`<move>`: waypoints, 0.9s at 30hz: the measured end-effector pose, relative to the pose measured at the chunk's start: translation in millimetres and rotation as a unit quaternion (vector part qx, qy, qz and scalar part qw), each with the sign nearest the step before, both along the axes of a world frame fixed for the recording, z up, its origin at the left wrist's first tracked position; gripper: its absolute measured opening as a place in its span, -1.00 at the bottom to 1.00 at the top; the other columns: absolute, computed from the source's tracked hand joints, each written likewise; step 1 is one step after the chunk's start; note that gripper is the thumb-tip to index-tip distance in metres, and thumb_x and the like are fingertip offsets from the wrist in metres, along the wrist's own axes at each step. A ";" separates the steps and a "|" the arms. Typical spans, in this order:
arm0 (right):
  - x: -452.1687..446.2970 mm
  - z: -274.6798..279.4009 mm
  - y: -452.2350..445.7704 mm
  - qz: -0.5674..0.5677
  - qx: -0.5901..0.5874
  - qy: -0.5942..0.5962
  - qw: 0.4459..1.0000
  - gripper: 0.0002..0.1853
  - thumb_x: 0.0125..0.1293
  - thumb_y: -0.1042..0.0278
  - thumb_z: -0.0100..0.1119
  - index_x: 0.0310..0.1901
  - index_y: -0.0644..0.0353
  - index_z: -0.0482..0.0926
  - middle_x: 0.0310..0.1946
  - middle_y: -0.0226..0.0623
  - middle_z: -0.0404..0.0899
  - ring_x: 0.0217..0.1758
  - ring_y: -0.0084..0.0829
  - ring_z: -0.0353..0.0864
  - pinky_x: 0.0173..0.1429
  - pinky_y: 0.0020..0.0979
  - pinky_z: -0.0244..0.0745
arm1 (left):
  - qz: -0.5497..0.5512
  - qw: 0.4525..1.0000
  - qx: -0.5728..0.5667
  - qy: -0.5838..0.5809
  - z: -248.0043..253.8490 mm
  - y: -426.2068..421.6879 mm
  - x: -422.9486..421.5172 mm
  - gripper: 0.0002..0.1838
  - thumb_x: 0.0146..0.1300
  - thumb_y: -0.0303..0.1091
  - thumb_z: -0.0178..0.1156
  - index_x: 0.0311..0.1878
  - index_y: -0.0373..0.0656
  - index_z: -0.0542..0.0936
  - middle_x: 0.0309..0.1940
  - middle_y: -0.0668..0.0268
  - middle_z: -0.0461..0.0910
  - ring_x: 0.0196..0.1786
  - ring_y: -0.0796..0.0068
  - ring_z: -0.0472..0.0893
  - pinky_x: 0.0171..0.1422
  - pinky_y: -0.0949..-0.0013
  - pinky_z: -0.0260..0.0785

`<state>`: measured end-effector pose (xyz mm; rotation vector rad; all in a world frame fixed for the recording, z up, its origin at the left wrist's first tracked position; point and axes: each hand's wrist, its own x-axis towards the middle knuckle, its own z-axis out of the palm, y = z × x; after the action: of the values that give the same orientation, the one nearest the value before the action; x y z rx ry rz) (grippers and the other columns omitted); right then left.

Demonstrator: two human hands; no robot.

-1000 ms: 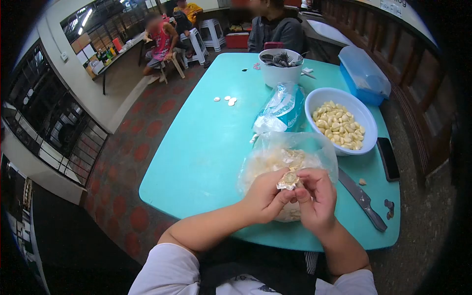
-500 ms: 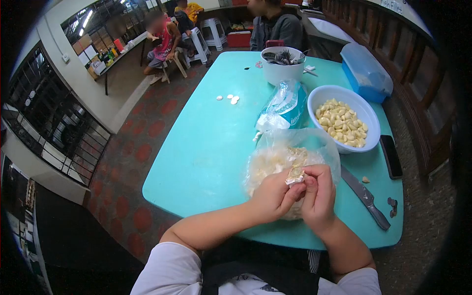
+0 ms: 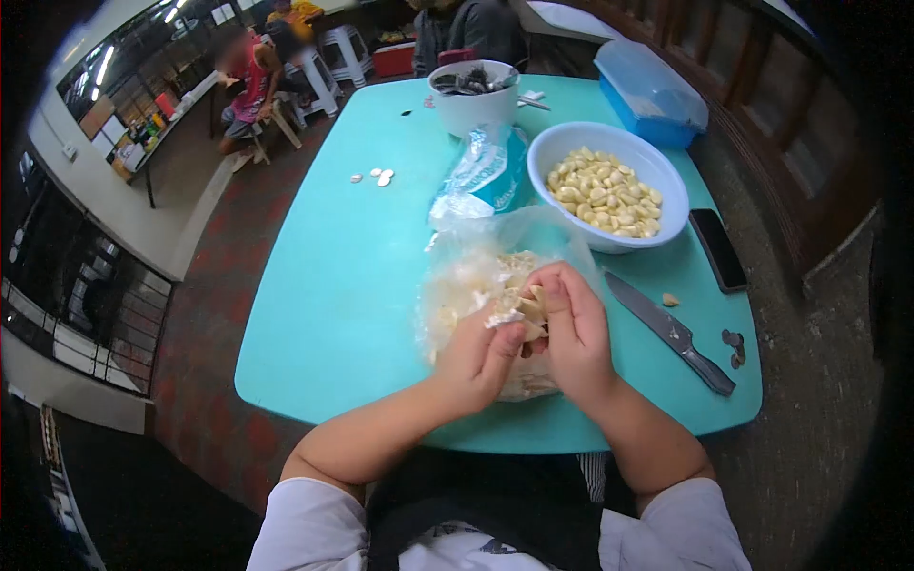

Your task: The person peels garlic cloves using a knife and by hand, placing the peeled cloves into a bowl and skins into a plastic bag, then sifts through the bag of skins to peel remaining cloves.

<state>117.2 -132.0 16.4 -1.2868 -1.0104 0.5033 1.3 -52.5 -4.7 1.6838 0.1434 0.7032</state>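
At seven o'clock from the blue bowl point(image 3: 669, 176), the left hand point(image 3: 476, 357) and right hand point(image 3: 579, 338) are pinching garlic point(image 3: 517, 310) that is probably feeling light and flaky, needing gentle holding around its middle.

Through one head-worn wide-angle camera we look forward and down, close over the bench point(image 3: 324, 285), with the floor point(image 3: 214, 314) showing at left.
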 end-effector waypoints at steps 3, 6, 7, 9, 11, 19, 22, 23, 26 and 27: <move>2.0 6.9 0.0 0.060 -0.010 0.150 0.987 -0.75 0.54 0.22 -0.20 -0.17 0.19 0.42 -0.44 -0.42 0.48 -0.56 -0.71 0.37 -0.48 -0.64 0.35 | -0.068 0.987 -0.144 0.011 4.2 4.3 -1.3 -0.56 0.51 0.00 -0.24 -0.05 -0.19 0.44 -0.47 0.43 0.45 -0.57 0.74 0.22 -0.50 0.60 0.05; 7.9 6.8 0.0 0.084 -0.013 0.190 0.978 -0.75 0.55 0.20 -0.22 -0.13 0.17 0.40 -0.38 -0.39 0.49 -0.56 -0.70 0.37 -0.49 -0.63 0.36 | -0.107 0.971 -0.211 0.027 0.7 12.6 -4.4 -0.53 0.49 0.08 -0.25 -0.06 -0.17 0.41 -0.55 0.45 0.33 -0.59 0.72 0.18 -0.53 0.56 0.02; 11.2 5.7 0.1 0.078 -0.018 0.183 0.980 -0.75 0.55 0.19 -0.23 -0.13 0.17 0.40 -0.36 -0.36 0.49 -0.55 -0.67 0.39 -0.49 -0.62 0.37 | -0.105 0.969 -0.225 0.017 0.3 12.3 -4.4 -0.52 0.49 0.10 -0.25 -0.06 -0.17 0.41 -0.56 0.46 0.29 -0.59 0.71 0.17 -0.53 0.55 0.02; 15.5 7.0 1.1 0.094 -0.006 0.233 0.968 -0.73 0.55 0.18 -0.25 -0.12 0.17 0.40 -0.35 -0.31 0.49 -0.53 -0.61 0.42 -0.48 -0.58 0.39 | -0.100 0.963 -0.251 -0.003 0.3 11.9 -4.2 -0.50 0.48 0.14 -0.25 -0.07 -0.15 0.39 -0.59 0.47 0.21 -0.60 0.68 0.15 -0.54 0.54 0.02; 18.0 14.3 0.7 0.138 0.029 0.346 0.928 -0.71 0.55 0.16 -0.26 -0.12 0.19 0.39 -0.37 -0.28 0.49 -0.51 -0.54 0.45 -0.46 -0.54 0.41 | -0.104 0.958 -0.267 -0.018 0.9 12.9 -3.4 -0.51 0.47 0.15 -0.23 -0.09 -0.13 0.38 -0.59 0.47 0.18 -0.60 0.66 0.16 -0.53 0.53 0.03; 24.4 11.9 -1.5 0.182 0.023 0.359 0.915 -0.69 0.47 0.15 -0.07 -0.03 0.28 0.40 -0.44 -0.35 0.42 -0.50 -0.57 0.40 -0.43 -0.51 0.38 | -0.103 0.952 -0.285 -0.032 -0.9 14.1 -2.2 -0.57 0.47 0.10 -0.17 -0.26 -0.10 0.36 -0.59 0.45 0.19 -0.58 0.63 0.20 -0.53 0.51 0.08; 19.4 16.9 -8.4 0.105 -0.019 0.009 0.994 -0.66 0.38 0.20 0.10 0.02 0.28 0.42 -0.48 -0.39 0.38 -0.53 -0.64 0.32 -0.46 -0.53 0.32 | -0.082 0.958 -0.274 -0.008 1.8 14.7 -1.9 -0.58 0.47 0.07 -0.15 -0.28 -0.10 0.37 -0.59 0.46 0.25 -0.58 0.66 0.23 -0.53 0.53 0.07; 16.6 20.5 -10.1 0.054 -0.038 -0.149 0.987 -0.64 0.35 0.22 0.16 0.04 0.28 0.42 -0.49 -0.40 0.36 -0.54 -0.67 0.29 -0.47 -0.53 0.30 | -0.066 0.961 -0.270 0.012 8.1 12.7 -2.2 -0.59 0.47 0.07 -0.14 -0.28 -0.10 0.37 -0.59 0.46 0.26 -0.59 0.67 0.23 -0.54 0.54 0.07; 11.9 22.9 -8.2 0.084 0.006 -0.173 0.981 -0.57 0.29 0.25 0.23 0.10 0.29 0.41 -0.41 -0.28 0.48 -0.49 -0.55 0.45 -0.42 -0.48 0.39 | -0.061 0.962 -0.262 0.039 9.7 13.2 -1.8 -0.60 0.47 0.05 -0.11 -0.32 -0.10 0.38 -0.63 0.48 0.29 -0.63 0.70 0.22 -0.57 0.56 0.03; 11.3 19.4 -6.0 0.072 0.026 -0.196 0.977 -0.58 0.30 0.26 0.21 0.10 0.29 0.42 -0.36 -0.22 0.52 -0.44 -0.46 0.50 -0.37 -0.43 0.43 | -0.068 0.962 -0.261 0.045 7.9 13.9 -1.8 -0.60 0.47 0.04 -0.10 -0.34 -0.09 0.38 -0.64 0.49 0.29 -0.65 0.71 0.21 -0.58 0.56 0.02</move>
<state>128.5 -138.0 35.7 -1.2993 -1.4458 0.3343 -0.4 -38.6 3.2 1.2038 0.2513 0.4362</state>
